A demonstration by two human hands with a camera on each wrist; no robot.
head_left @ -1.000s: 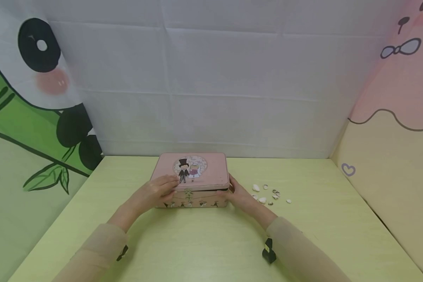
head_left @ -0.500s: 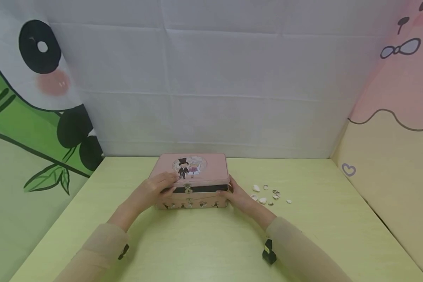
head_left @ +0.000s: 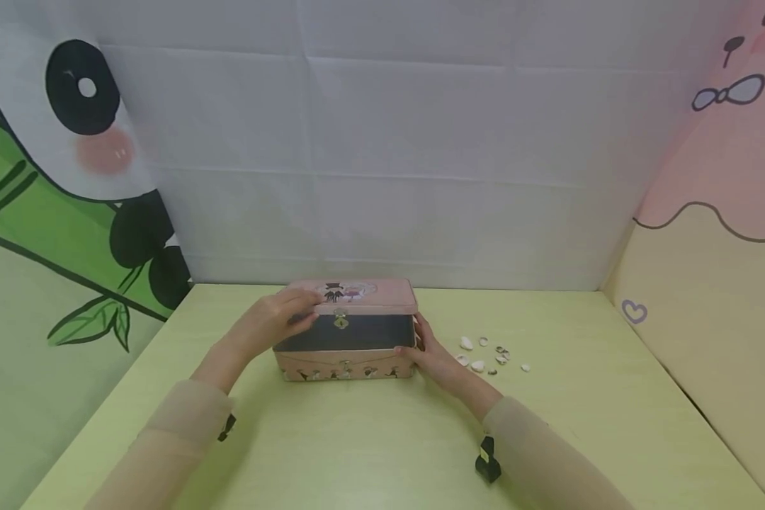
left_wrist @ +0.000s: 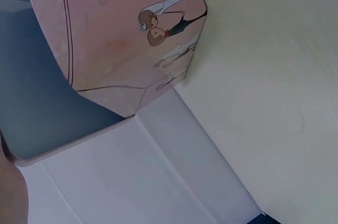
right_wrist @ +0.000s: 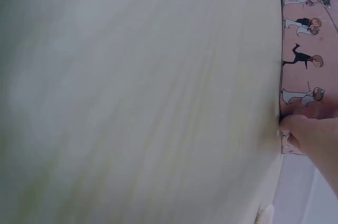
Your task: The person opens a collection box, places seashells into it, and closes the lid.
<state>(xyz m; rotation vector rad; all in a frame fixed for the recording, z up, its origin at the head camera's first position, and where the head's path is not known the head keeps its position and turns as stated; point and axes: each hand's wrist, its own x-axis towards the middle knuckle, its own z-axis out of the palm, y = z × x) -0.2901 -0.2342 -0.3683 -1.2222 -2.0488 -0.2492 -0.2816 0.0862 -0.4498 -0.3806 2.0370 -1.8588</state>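
In the head view, the pink tin box point(head_left: 357, 372) sits toward the far side of the tabletop point(head_left: 357, 453), its long axis running left to right across the person. Its hinged lid point(head_left: 392, 292) tilts up away from them, over a dark gap point(head_left: 376, 331). The left hand point(head_left: 264, 322) is nearer the lid: its fingers pinch the front edge left of the latch, so most of the lid lies right of and beyond them. The right hand point(head_left: 436, 358) grips the box's right front corner, with small shells point(head_left: 478, 366) just beyond, to the right. A second ago only a thin slit showed; the left hand has risen with the lid, while the right hardly differs.

In the left wrist view, only a sliver of hand shows, by the raised rim.

In the right wrist view, the thumb presses the box's patterned front near its end.
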